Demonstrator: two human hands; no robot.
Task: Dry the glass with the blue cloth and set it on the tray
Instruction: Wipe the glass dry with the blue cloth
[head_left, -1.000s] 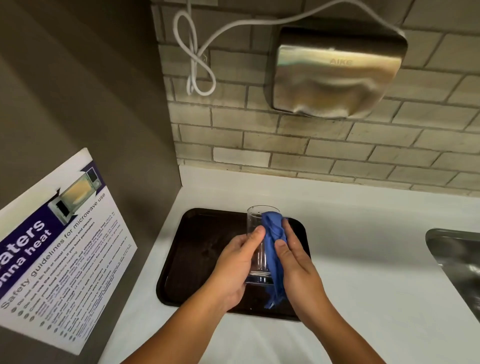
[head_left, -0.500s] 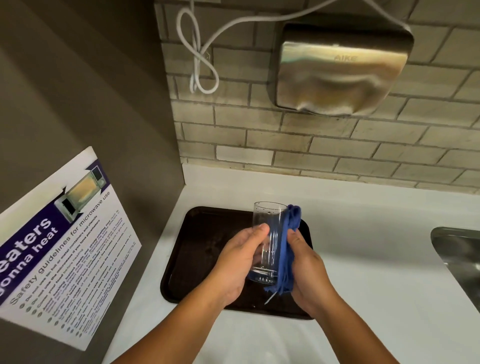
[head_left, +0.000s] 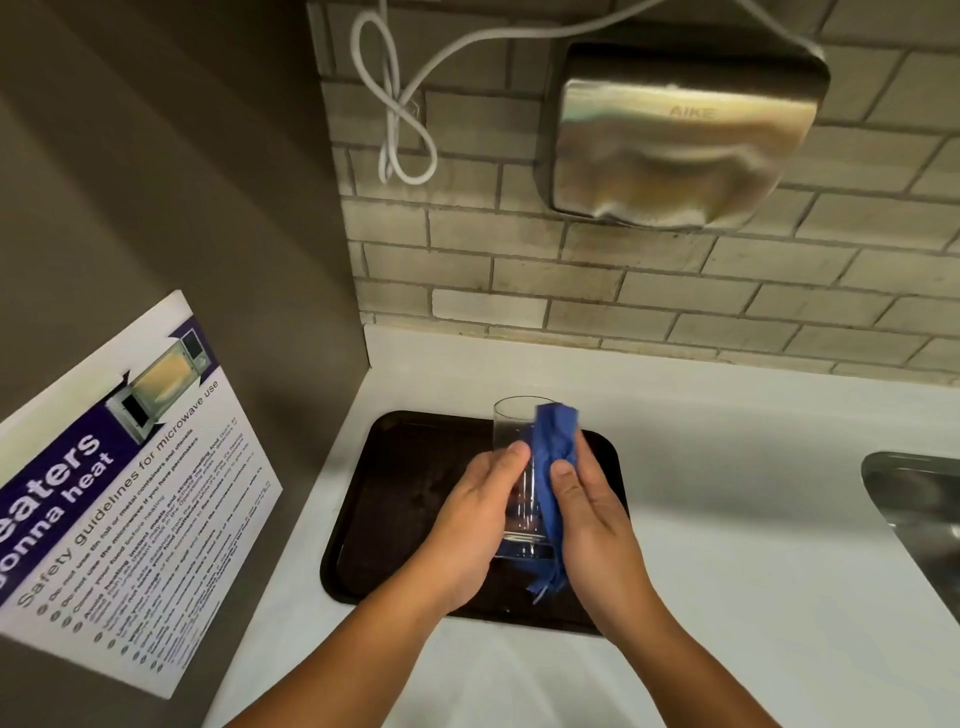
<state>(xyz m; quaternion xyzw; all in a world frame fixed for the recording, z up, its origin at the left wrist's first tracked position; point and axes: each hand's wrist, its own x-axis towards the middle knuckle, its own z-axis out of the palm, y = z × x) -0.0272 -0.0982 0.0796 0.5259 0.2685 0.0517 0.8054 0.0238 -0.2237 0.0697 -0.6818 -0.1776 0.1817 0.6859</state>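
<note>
A clear tall glass (head_left: 511, 441) is held upright above the dark brown tray (head_left: 400, 499). My left hand (head_left: 470, 525) grips the glass from its left side, thumb across the front. My right hand (head_left: 592, 514) presses the blue cloth (head_left: 555, 457) against the right side of the glass. The cloth bunches up near the rim, and its frayed end hangs below the base. The back of the glass is hidden by the cloth and my fingers.
The tray lies on a white counter (head_left: 727, 519) in the left corner. A steel sink (head_left: 919, 525) is at the right edge. A steel hand dryer (head_left: 680, 140) and a looped white cord (head_left: 400, 119) hang on the brick wall. A microwave safety poster (head_left: 130, 493) covers the left wall.
The cloth has shifted from the glass's right edge round toward its front and bunched near the rim. My right thumb now presses it against the glass. Both hands stay over the tray.
</note>
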